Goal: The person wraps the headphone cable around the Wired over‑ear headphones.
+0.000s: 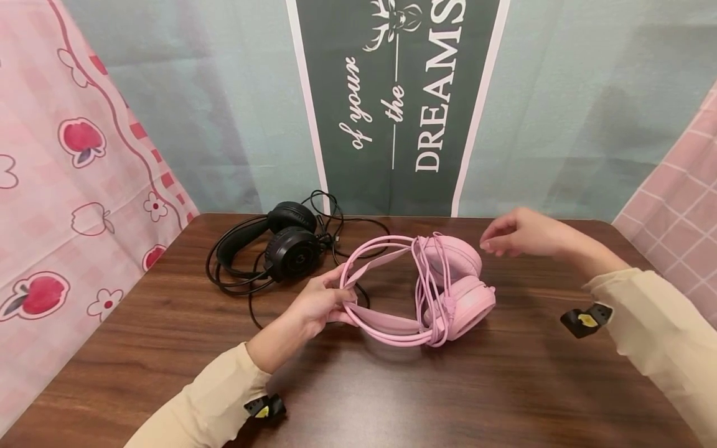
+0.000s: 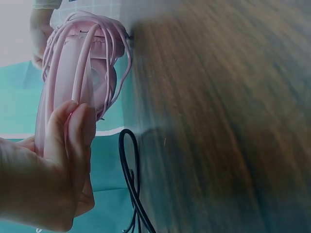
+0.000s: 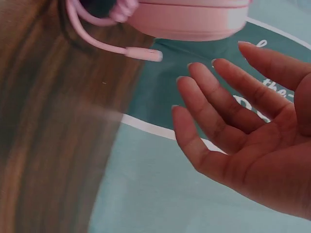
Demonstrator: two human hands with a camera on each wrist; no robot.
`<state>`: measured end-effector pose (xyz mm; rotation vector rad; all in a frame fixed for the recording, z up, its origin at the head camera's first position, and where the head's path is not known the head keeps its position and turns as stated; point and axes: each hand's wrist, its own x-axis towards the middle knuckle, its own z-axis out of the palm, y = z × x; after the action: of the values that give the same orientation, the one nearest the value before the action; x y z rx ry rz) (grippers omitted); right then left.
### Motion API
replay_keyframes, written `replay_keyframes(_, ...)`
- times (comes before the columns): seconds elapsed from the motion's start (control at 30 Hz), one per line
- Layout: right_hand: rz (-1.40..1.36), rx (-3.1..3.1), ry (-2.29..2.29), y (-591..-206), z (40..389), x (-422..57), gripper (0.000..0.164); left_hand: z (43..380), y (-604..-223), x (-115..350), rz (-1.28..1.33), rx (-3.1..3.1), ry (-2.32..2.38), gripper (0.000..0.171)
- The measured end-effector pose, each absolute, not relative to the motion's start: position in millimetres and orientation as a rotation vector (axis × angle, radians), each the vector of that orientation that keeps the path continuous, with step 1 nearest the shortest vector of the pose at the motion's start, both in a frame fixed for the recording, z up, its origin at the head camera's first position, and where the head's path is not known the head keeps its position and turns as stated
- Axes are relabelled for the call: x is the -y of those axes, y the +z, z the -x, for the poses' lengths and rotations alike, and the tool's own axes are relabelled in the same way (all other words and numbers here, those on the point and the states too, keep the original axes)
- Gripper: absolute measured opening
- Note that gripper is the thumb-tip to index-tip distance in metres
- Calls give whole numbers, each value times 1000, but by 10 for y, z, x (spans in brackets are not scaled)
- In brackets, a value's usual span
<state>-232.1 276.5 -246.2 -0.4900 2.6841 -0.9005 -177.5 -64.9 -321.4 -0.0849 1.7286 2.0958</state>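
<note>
A pink headset (image 1: pixel 462 305) is held by its headband in my left hand (image 1: pixel 322 298), whose fingers curl round the band. Its pink cable (image 1: pixel 431 280) is wrapped around the ear cups. In the left wrist view the headband (image 2: pixel 68 82) rises out of the left hand's grip, above the table surface. My right hand (image 1: pixel 523 233) hovers just right of the ear cups, apart from them, with loosely bent fingers and nothing in them. The right wrist view shows the microphone boom (image 3: pixel 141 53) sticking out beside an ear cup (image 3: pixel 189 22).
A black headset (image 1: pixel 294 252) lies on the table at the back left. Its black cable (image 1: pixel 364 219) trails behind and under the pink headset. Behind the brown wooden table (image 1: pixel 358 392) hangs a teal cloth (image 1: pixel 241 124) with lettering. Patterned pink cloths (image 1: pixel 84 205) hang at both sides.
</note>
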Motion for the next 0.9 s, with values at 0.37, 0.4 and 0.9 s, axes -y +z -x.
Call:
replay_keyframes(0.37, 386, -2416, -1063, -2797, 2196, -2902, 24, 1792, -3237, 627, 157, -1715, 2075, 68)
replay_keyframes(0.4, 398, -2400, -1066, -2820, 2182, -2902, 24, 1796, -3242, 627, 160, -1714, 2073, 69)
replay_keyframes(0.9, 318, -2232, -1292, -3065, 2032, -2846, 29, 1808, -3350, 656, 148, -1691, 2045, 67)
